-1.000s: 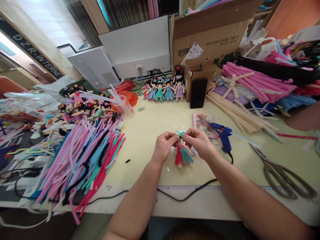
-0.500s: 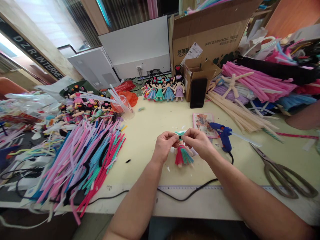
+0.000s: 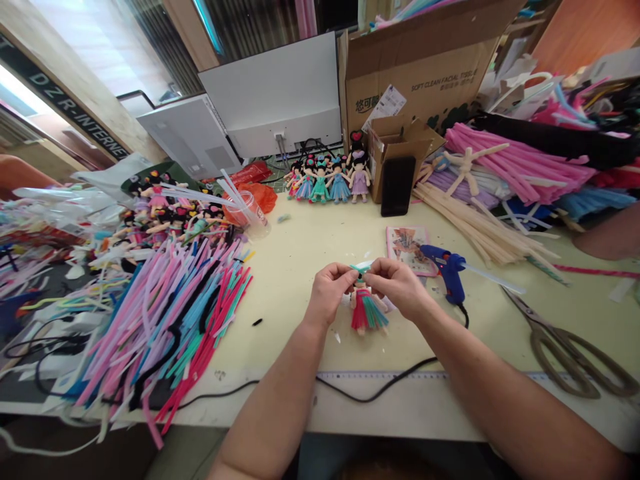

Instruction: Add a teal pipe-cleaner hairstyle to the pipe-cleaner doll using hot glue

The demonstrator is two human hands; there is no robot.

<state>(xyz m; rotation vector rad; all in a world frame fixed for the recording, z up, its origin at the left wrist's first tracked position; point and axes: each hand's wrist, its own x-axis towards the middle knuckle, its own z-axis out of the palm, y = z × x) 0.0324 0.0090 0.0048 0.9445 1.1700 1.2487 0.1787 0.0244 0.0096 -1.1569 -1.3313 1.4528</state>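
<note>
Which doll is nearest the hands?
The red-and-teal-skirted doll, its head between left hand and right hand; others, in the back row and left pile, are farther away.

2 bare arms (image 3: 280,387) extended forward | left grip (image 3: 326,293) pinched | right grip (image 3: 399,288) pinched | grips close together

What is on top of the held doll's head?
A teal piece, with something black just below it. The left hand and right hand cover much of the head of the doll, hiding whether the teal piece is attached.
</note>
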